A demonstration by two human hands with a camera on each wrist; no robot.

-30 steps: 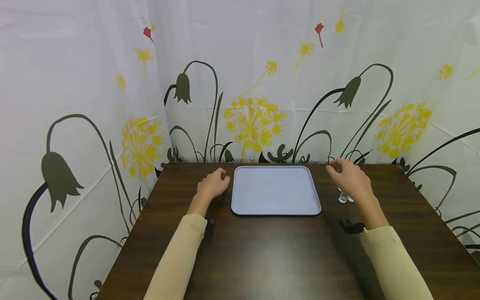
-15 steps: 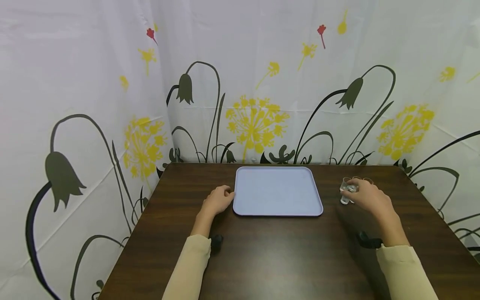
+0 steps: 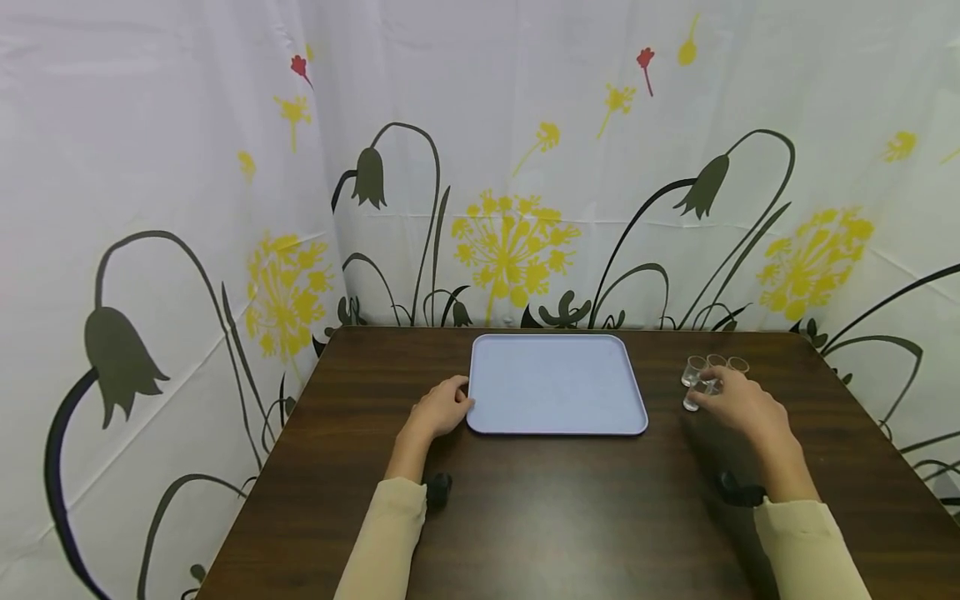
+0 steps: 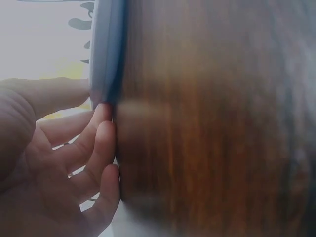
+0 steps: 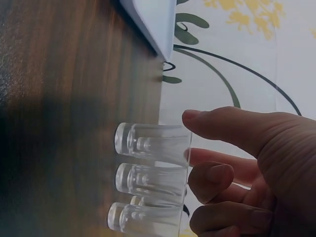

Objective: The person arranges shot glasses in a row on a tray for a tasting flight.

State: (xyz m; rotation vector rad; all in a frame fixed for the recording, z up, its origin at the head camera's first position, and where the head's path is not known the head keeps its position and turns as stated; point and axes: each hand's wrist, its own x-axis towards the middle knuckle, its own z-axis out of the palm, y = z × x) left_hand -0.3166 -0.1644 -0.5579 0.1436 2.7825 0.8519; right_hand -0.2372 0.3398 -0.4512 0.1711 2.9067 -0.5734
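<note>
A pale blue-grey tray (image 3: 555,385) lies toward the back of the dark wooden table (image 3: 547,517). At its left edge is my left hand (image 3: 436,409); in the left wrist view the thumb and forefinger pinch the tray's rim (image 4: 106,49). On the right, several small clear shot glasses (image 3: 738,365) stand upright close together. My right hand (image 3: 746,410) holds the nearest left shot glass (image 5: 155,142) at its rim, thumb on one side and forefinger on the other. The glass's base is close to the table, and the hand partly hides the group in the head view.
A white curtain (image 3: 420,67) printed with yellow and dark green flowers hangs behind the table and along its left side. Table surface lies between the tray and the glasses. A dark wrist-worn device (image 3: 738,490) sits below the right hand.
Both hands have come down toward the table: the left to the tray's left edge, the right back and rightward onto the near glass. The tray stays in place.
</note>
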